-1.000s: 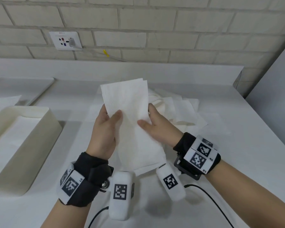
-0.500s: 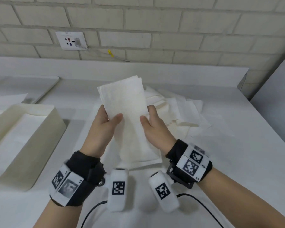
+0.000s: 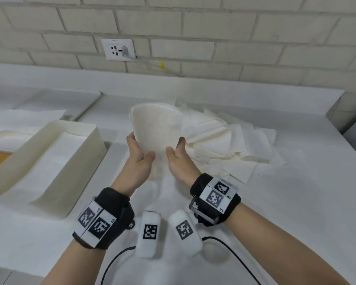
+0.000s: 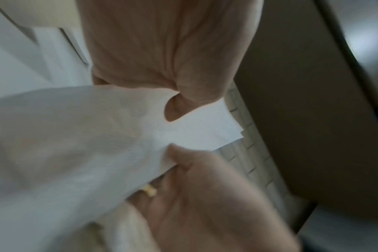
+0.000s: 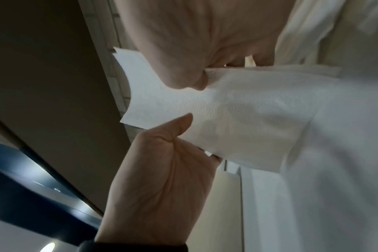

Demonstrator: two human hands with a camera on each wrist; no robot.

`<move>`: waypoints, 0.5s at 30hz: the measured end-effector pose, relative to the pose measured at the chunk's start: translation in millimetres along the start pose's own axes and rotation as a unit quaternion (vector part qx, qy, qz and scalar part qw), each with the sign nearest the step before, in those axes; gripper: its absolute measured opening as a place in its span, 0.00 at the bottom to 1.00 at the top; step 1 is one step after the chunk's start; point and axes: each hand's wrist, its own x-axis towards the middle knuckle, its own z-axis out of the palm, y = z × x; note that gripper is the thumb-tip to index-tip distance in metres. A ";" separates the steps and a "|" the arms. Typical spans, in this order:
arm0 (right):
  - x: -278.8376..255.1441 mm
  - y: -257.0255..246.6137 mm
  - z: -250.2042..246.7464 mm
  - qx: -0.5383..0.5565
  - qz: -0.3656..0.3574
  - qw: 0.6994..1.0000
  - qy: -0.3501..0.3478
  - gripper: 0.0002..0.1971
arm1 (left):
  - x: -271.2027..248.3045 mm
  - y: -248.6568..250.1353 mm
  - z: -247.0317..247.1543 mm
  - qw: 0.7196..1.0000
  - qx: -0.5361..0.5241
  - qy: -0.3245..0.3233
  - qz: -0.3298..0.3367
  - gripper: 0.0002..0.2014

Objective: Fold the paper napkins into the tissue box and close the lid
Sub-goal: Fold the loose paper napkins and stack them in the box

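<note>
A white bench [image 3: 296, 202] is seen below a pale brick wall [image 3: 214, 27]. On its left side an open tissue box [image 3: 86, 140] is set, with paper lying inside. A loose pile of napkins [image 3: 230, 145] is spread right of centre. Above the bench, between box and pile, one folded napkin [image 3: 158, 128] is held upright, its top edge bowed over. It is grasped at its lower corners: the left hand [image 3: 139, 159] has its grip pinched on one side, the right hand [image 3: 178, 159] likewise on the other.

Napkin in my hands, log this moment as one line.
white paper napkin | left hand and right hand pinch it | cream tissue box open
</note>
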 end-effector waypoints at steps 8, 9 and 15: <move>9.3 4.4 7.7 0.041 -0.011 0.999 -0.004 0.12 | 0.7 0.0 -1.4 0.998 -0.005 0.035 0.056 0.23; 9.9 8.2 8.9 0.031 0.000 1.000 -0.003 0.13 | -0.1 -4.6 -1.1 0.999 0.000 0.029 0.034 0.22; 12.1 3.6 8.8 0.034 -0.016 0.999 -0.016 0.06 | 6.7 -7.3 1.1 0.995 -0.007 0.080 0.065 0.18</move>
